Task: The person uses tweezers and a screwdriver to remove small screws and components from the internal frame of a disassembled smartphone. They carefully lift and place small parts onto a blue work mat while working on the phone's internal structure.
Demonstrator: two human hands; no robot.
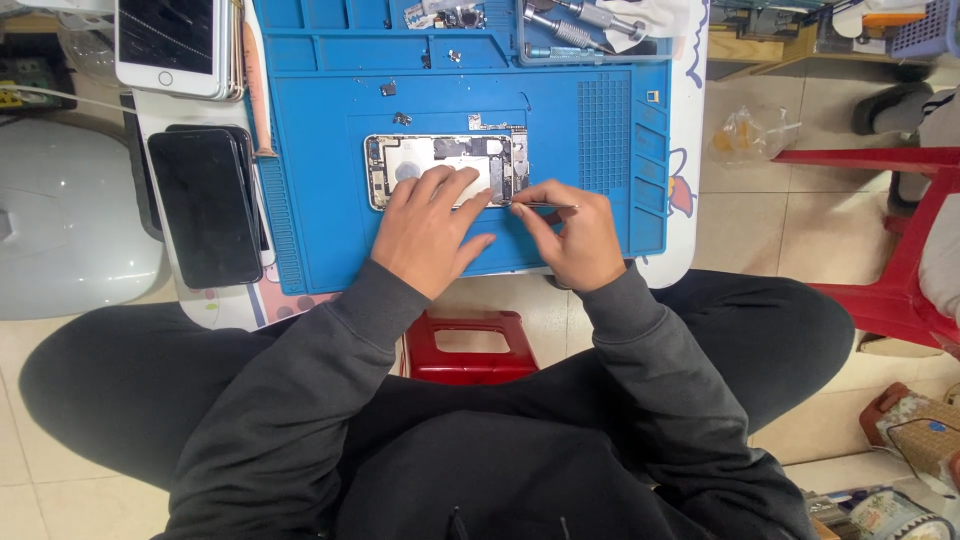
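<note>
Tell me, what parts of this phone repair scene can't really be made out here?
- Opened phone, head view: its lower half is hidden under the left hand.
- Tweezers: the right hand covers most of them; the tip's target is too small to tell.
- Small screws and parts on the blue mat: too small to identify.
- Tool tray: cut off by the top edge.
- White phone: cut off by the top edge.

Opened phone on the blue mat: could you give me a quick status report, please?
Left hand flat on the opened phone, steadying it. Right hand pinching tweezers, tip at the phone's right edge. Loose small parts on the blue mat, clear of the hands.
</note>
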